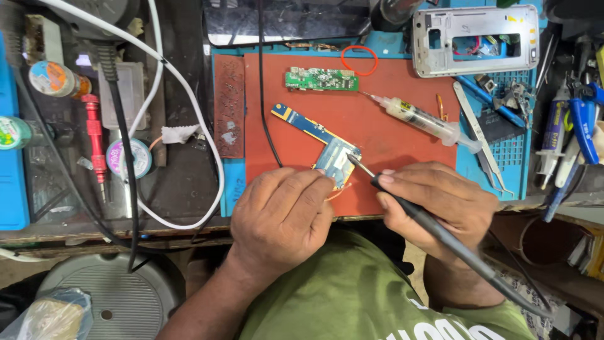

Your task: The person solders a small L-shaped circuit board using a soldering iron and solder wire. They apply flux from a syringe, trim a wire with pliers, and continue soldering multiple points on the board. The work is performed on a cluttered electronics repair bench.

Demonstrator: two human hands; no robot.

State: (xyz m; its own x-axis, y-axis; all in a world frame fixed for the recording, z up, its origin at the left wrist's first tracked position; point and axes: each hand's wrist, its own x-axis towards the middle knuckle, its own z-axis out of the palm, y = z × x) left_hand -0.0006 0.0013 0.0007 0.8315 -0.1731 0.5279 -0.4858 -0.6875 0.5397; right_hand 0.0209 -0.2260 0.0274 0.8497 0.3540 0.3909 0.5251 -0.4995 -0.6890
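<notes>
A blue phone circuit board (318, 140) with a silver shield lies on the red work mat (384, 138). My left hand (283, 214) rests on the mat and presses its fingertips on the board's near end. My right hand (440, 201) grips a black soldering iron (434, 230) like a pen; its metal tip touches the board's right edge by the shield. The iron's cord runs off to the lower right.
A green circuit board (321, 79), an orange rubber band (359, 60) and a flux syringe (425, 119) lie on the mat. A silver phone frame (476, 41) sits top right, tweezers (481, 138) beside it. White and black cables, a red screwdriver (95, 141) and solder spool (129, 158) lie left.
</notes>
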